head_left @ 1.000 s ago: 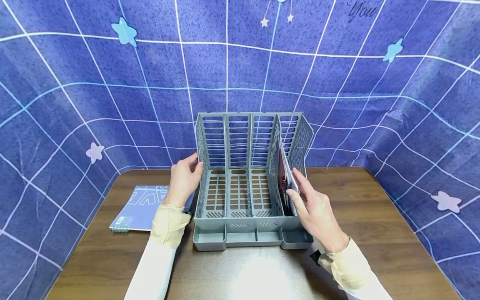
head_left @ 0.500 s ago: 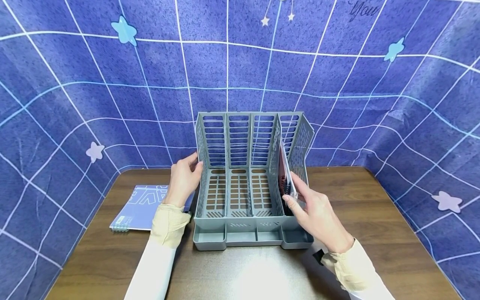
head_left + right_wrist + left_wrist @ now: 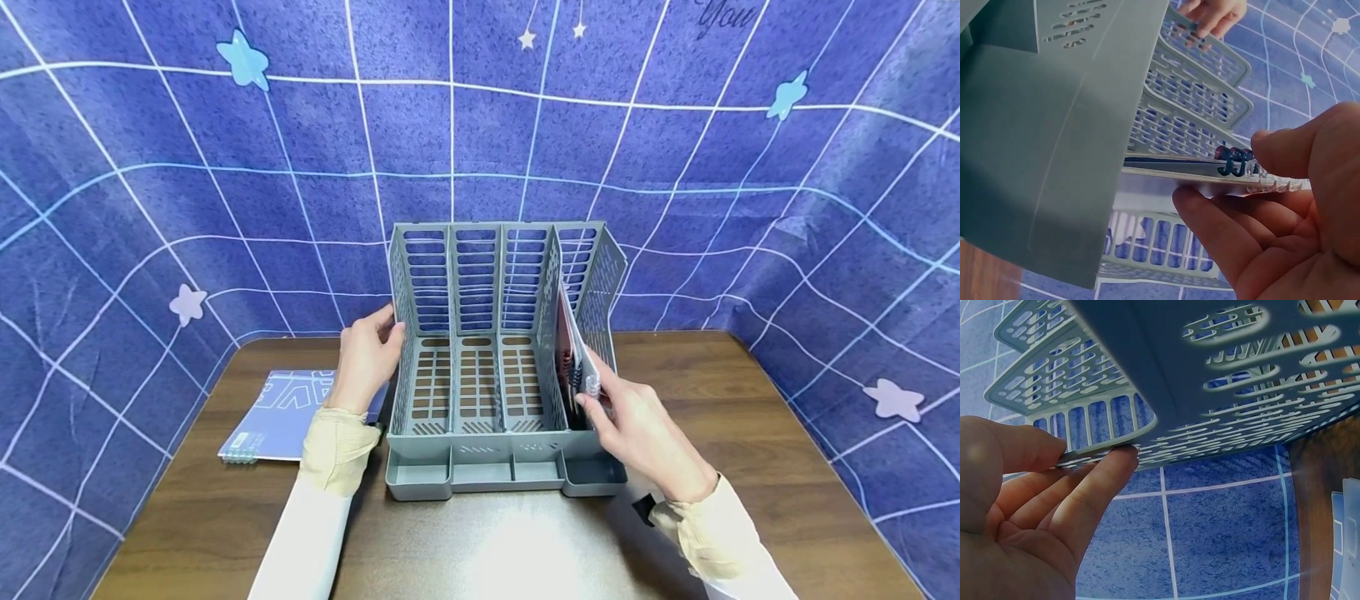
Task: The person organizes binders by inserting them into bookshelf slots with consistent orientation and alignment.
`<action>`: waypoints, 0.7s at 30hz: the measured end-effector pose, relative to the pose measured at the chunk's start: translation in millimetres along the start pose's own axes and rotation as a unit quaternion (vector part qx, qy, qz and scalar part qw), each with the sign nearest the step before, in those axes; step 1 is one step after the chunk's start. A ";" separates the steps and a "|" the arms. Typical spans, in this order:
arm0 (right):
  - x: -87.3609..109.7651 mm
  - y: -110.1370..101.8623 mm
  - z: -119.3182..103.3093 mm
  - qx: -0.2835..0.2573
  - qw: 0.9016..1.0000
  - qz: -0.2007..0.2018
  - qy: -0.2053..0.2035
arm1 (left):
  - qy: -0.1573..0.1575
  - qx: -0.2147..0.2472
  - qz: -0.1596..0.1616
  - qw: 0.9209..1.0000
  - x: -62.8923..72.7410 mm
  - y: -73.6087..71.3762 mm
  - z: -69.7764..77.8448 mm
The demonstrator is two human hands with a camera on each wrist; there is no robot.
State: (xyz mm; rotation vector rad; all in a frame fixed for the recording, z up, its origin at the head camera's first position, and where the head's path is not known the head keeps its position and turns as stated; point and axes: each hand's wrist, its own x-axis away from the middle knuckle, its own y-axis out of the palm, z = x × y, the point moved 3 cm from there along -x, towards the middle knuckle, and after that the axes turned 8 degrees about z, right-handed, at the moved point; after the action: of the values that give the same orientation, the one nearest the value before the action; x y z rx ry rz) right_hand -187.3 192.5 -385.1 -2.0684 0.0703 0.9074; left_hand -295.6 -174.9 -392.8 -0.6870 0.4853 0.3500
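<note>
A grey-green desktop file rack (image 3: 480,450) with upright perforated dividers stands on the table. My left hand (image 3: 366,360) pinches the edge of its left side wall between thumb and fingers, as the left wrist view also shows. In the rightmost slot stand several spiral notebooks, leaning against the divider on their left. My right hand (image 3: 643,429) grips the outermost one, a white-edged notebook with a clear coil (image 3: 1275,185); the thumb is at the coil side, and the fingers lie along its outer cover. Beside it show dark coils (image 3: 1230,161) of other notebooks.
A blue-violet spiral notebook (image 3: 279,417) lies flat on the wooden table (image 3: 750,433), left of the rack and partly behind the left forearm. Small open trays (image 3: 480,475) run along the rack's front. Close behind hangs a blue gridded cloth (image 3: 480,125).
My right hand has shifted slightly right and toward me. The clear coil of the outer notebook now stands farther from the dark coils. My left hand stays in place on the rack.
</note>
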 end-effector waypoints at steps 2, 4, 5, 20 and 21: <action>0.3 1.2 0.6 -0.003 1.000 0.003 0.003 | 0.002 0.000 0.001 1.000 0.1 0.0 0.2; 0.4 2.2 1.2 -0.005 1.000 0.006 0.009 | 0.002 0.001 0.002 1.000 0.2 -0.1 0.5; 0.5 2.8 1.7 -0.004 1.000 0.008 0.011 | 0.003 0.001 0.002 1.000 0.2 0.1 0.3; 0.7 11.8 -0.5 -0.024 0.999 0.010 0.026 | -0.003 0.004 0.000 1.000 0.5 0.9 1.2; 0.6 11.9 -1.1 -0.027 0.999 0.008 0.028 | -0.003 0.003 0.001 1.000 0.3 1.0 1.4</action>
State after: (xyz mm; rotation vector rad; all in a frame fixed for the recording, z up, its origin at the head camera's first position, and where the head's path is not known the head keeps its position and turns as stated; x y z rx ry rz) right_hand -190.5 184.4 -393.3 -2.1465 0.0937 0.8706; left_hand -295.4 -173.2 -392.6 -0.6790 0.4814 0.3516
